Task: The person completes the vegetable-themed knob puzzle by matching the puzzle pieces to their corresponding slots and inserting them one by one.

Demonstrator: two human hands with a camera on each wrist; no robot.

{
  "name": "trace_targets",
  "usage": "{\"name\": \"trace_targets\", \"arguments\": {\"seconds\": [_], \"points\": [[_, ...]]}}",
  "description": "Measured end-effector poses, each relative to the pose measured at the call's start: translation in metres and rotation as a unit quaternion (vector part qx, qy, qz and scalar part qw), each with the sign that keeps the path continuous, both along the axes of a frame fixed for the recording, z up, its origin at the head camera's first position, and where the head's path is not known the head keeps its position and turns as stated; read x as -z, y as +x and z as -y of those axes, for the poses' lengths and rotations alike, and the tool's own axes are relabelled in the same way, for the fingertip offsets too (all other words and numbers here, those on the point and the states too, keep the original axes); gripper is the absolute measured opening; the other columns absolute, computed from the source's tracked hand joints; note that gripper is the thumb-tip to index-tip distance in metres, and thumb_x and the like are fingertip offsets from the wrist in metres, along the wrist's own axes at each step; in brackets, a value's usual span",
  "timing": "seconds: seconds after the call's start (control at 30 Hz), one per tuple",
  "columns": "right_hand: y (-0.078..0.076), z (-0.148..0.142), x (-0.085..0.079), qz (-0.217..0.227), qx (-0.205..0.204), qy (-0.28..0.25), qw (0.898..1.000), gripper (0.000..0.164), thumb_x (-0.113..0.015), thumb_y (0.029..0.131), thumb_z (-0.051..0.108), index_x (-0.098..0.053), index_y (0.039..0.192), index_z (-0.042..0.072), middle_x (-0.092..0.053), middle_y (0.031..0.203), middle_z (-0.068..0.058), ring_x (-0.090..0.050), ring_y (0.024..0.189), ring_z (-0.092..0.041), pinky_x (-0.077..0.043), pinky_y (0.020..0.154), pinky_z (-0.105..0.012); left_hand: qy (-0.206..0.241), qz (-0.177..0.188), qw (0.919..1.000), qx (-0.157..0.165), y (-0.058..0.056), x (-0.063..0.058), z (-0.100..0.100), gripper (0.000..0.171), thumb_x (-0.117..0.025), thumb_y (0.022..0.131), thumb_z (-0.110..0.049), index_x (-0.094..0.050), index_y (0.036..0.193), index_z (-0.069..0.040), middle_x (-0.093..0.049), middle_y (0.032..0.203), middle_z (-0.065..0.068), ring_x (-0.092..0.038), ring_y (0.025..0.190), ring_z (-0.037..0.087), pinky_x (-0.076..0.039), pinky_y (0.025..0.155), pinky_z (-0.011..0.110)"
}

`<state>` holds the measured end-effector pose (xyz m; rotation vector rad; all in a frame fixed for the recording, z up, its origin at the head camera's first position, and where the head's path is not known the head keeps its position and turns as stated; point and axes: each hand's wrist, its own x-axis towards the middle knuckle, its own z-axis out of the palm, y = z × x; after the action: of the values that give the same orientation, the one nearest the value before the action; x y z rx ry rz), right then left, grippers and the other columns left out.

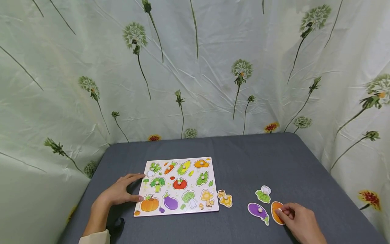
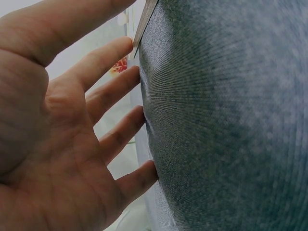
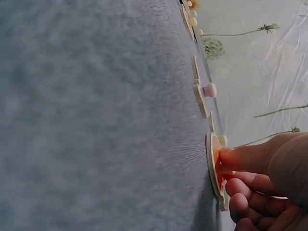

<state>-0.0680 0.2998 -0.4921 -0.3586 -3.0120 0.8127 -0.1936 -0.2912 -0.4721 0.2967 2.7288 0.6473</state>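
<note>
A white wooden puzzle board [image 1: 166, 212] with vegetable pictures lies on the table. At its left edge is my left hand [image 1: 119, 190], thumb and fingers spread and fairly straight; the left wrist view shows the bare palm [image 2: 62, 144]. Over on the right, my right hand [image 1: 300, 220] pinches the small knob of an orange puzzle piece [image 1: 275, 209], whose right part is hidden by the fingers. In the right wrist view this orange piece [image 3: 215, 166] lies low at the cloth. Just left of it is a purple eggplant piece [image 1: 255, 209], and behind that a green-and-white cabbage piece [image 1: 261, 196].
A yellow mushroom piece [image 1: 225, 200] lies beside the board's right edge. Several pieces with knobs, such as the tomato [image 1: 180, 184], sit in the board. Grey cloth [image 1: 243, 152] covers the table, and a flowered curtain [image 1: 207, 84] hangs behind it.
</note>
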Motion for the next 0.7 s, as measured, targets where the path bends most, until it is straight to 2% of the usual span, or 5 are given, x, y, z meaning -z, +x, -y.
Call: {"name": "trace_targets", "arguments": {"seconds": [0.07,0.17,0.33,0.5,0.7], "points": [[-0.002,0.001,-0.001,-0.015,-0.005,0.003,1.0,0.031,-0.075,0.084,0.037,-0.07,0.087,0.006,-0.06,0.072,0.004,-0.047,0.063,-0.006,-0.04,0.058,-0.022,-0.003,0.0,1.0,-0.001,0.0,0.0,0.0,0.095,-0.083,0.066,-0.053,-0.045,0.147,-0.021,-0.039,0.148,0.018,-0.034,0.132,0.046,-0.035,0.095,0.071],[-0.007,0.004,-0.003,-0.064,-0.019,0.014,0.998,0.024,-0.078,0.082,0.03,-0.07,0.086,0.007,-0.06,0.071,0.004,-0.046,0.062,-0.003,-0.04,0.057,-0.022,-0.004,0.001,1.0,-0.002,0.0,0.001,0.001,0.095,-0.083,0.066,-0.054,-0.045,0.146,-0.021,-0.039,0.148,0.018,-0.034,0.132,0.046,-0.035,0.095,0.071],[-0.016,0.016,-0.008,-0.148,-0.041,0.025,0.988,0.015,-0.081,0.077,0.019,-0.071,0.084,0.011,-0.059,0.07,0.008,-0.046,0.061,0.002,-0.04,0.057,-0.021,0.0,0.003,1.0,-0.002,0.001,0.0,0.001,0.094,-0.083,0.066,-0.053,-0.045,0.146,-0.021,-0.039,0.148,0.018,-0.034,0.132,0.046,-0.036,0.094,0.071],[-0.028,0.029,-0.011,-0.253,-0.073,0.028,0.964,0.017,-0.085,0.07,0.01,-0.071,0.079,0.014,-0.054,0.066,0.013,-0.044,0.059,0.004,-0.036,0.054,-0.019,0.0,0.003,1.0,-0.001,0.001,-0.001,0.0,0.094,-0.083,0.066,-0.053,-0.045,0.146,-0.02,-0.038,0.148,0.019,-0.034,0.131,0.047,-0.036,0.094,0.071],[-0.044,0.048,-0.02,-0.274,-0.104,0.008,0.956,0.016,-0.083,0.072,0.007,-0.072,0.081,0.014,-0.055,0.068,0.013,-0.047,0.061,0.0,-0.039,0.055,-0.019,0.001,0.0,1.0,0.004,0.0,0.0,0.001,0.094,-0.083,0.067,-0.054,-0.045,0.146,-0.02,-0.038,0.149,0.019,-0.034,0.132,0.046,-0.035,0.095,0.071]]}}
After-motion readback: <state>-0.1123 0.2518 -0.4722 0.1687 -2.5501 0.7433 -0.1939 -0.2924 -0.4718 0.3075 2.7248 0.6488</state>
